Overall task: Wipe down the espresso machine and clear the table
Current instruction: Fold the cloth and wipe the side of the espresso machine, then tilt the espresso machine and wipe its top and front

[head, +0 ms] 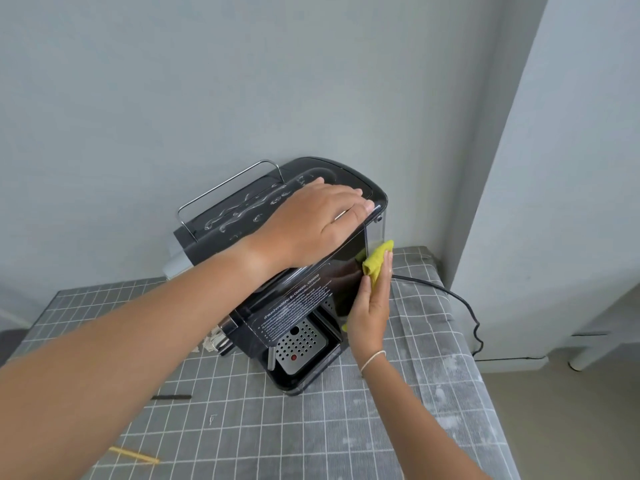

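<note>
Black and glossy, the espresso machine [298, 271] stands on the grey checked table [398, 393], under the left hand [311, 223], which lies flat and open on its top. Against its side, the right hand [372, 306] presses a yellow-green cloth [377, 259] with flat fingers. Beyond the right hand a black cord [460, 299] trails off. Near the left forearm lies a yellow stick [135, 455].

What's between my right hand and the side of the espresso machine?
In the head view, a folded yellow-green cloth lies between the right hand and the espresso machine, pressed flat against its dark right side panel.
</note>
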